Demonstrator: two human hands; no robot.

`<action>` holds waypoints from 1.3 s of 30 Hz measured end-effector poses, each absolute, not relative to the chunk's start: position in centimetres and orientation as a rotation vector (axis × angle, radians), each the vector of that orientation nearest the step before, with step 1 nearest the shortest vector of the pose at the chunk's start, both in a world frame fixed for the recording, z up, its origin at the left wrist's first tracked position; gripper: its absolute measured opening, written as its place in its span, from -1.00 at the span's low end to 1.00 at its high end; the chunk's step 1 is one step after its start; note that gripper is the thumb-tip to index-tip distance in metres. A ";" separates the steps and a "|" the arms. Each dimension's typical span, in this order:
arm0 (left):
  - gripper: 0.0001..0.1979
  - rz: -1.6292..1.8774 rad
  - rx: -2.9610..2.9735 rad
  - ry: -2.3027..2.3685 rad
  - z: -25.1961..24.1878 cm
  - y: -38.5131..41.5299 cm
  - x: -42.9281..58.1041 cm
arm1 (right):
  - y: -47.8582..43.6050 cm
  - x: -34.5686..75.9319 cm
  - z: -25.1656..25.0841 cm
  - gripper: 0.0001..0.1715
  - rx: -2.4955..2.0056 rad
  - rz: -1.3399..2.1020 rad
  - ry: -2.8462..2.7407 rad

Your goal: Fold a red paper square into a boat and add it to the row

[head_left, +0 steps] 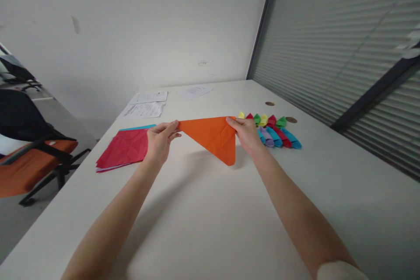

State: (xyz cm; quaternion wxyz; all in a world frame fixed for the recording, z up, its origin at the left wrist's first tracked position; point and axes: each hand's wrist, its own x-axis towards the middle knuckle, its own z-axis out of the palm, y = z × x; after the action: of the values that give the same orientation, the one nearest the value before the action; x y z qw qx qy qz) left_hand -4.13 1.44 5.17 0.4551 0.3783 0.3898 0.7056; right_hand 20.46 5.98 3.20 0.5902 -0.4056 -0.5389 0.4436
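An orange sheet, which looks like a napkin or thin paper, hangs above the table in a folded triangular shape, its top edge held taut. My left hand pinches its upper left corner between thumb and fingers. At the upper right, my right hand grips the sheet with the thumb in front. A lower point of the sheet hangs near the table below my right hand. Faint creases show on its right part. Just left of my left hand lies a stack of red sheets with a blue edge showing behind.
Several small folded pieces in blue, red, green, yellow and purple lie in rows beyond my right hand. Printed papers lie at the back left of the white table. An office chair stands to the left; blinds line the right.
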 end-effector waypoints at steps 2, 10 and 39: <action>-0.73 1.767 0.933 0.967 5.1 1.6 -4.1 | 5.9 20.3 3.1 -0.54 -0.949 1.049 -1.261; -0.78 1.834 1.039 0.976 5.4 1.4 -4.1 | 5.9 20.0 2.8 -0.52 -0.941 1.085 -1.218; -0.80 2.064 1.257 1.196 4.2 2.2 -3.6 | 5.7 19.2 2.7 -0.54 -0.928 1.106 -1.187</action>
State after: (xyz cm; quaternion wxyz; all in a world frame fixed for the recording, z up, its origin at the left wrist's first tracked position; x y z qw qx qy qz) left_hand -3.64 2.17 4.23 0.2207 0.4545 0.4326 0.7467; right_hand 19.19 5.66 2.67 0.5941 -0.3993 -0.5109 0.4760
